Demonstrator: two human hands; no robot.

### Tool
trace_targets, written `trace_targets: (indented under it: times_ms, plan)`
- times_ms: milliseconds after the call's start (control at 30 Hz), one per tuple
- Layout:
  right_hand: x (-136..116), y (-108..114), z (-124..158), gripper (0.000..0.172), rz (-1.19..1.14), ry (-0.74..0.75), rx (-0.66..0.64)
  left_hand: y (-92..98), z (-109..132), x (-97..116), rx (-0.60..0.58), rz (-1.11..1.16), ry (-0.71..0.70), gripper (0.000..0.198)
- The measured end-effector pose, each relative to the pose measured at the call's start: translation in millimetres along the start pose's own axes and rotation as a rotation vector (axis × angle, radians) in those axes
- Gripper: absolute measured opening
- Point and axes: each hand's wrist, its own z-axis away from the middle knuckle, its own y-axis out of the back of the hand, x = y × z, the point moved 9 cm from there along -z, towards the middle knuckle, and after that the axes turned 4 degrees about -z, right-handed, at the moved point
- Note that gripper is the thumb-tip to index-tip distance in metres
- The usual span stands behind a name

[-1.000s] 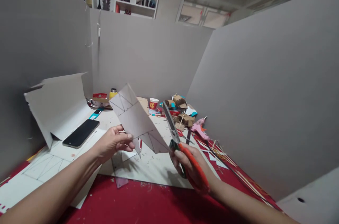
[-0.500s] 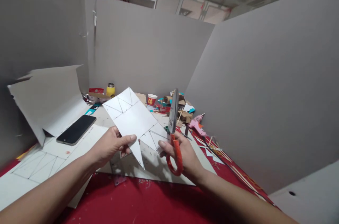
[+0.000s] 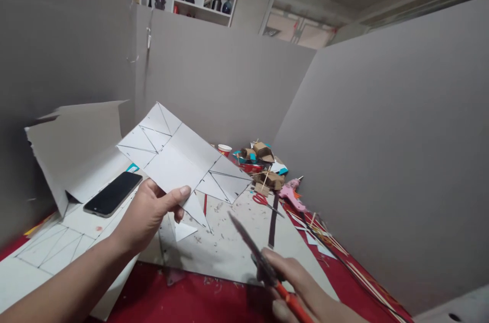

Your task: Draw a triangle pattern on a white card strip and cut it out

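My left hand (image 3: 153, 216) pinches the lower edge of a white card (image 3: 183, 155), thumb on top. Drawn black lines form triangles at both ends of the card, and a narrow pointed flap hangs below the thumb. At the lower right, my right hand (image 3: 294, 282) is closed around scissors (image 3: 263, 267) with orange-red handles. Their dark blades point up and left, apart from the card. A small white paper triangle (image 3: 185, 231) lies on the pale board (image 3: 229, 257) below the card.
On the left are a phone (image 3: 112, 194), a line-marked white sheet (image 3: 49, 246) and a folded white board (image 3: 80, 150). Small red scissors (image 3: 263, 199), a pink glue gun (image 3: 292, 193), a paper cup (image 3: 224, 150) and cardboard scraps (image 3: 263, 152) lie farther back. Thin sticks (image 3: 367, 282) line the right edge.
My right hand has let go of the card and moved down and right with the scissors. The card has shifted up and left in my left hand.
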Motion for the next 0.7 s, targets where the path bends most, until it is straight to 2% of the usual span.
trace_targets:
  times_ms: [167,300,433,700]
  plan:
    - [-16.5,-15.5,-19.4,0.025,0.065,-0.112,-0.132,1.5,5.5,4.2,0.008,-0.028,-0.025,0.032]
    - [-19.6,-20.3,-31.9,0.027,0.067,-0.105,-0.131,3.4,6.7,6.6,0.018,-0.046,-0.040,0.036]
    - [-14.2,-27.3,-36.4,0.030,0.023,-0.110,-0.173,-1.4,6.3,8.4,0.003,-0.030,-0.048,0.032]
    - [-18.9,-36.2,-43.4,0.032,-0.074,-0.109,-0.184,-6.6,6.8,-0.9,-0.025,-0.013,-0.014,0.024]
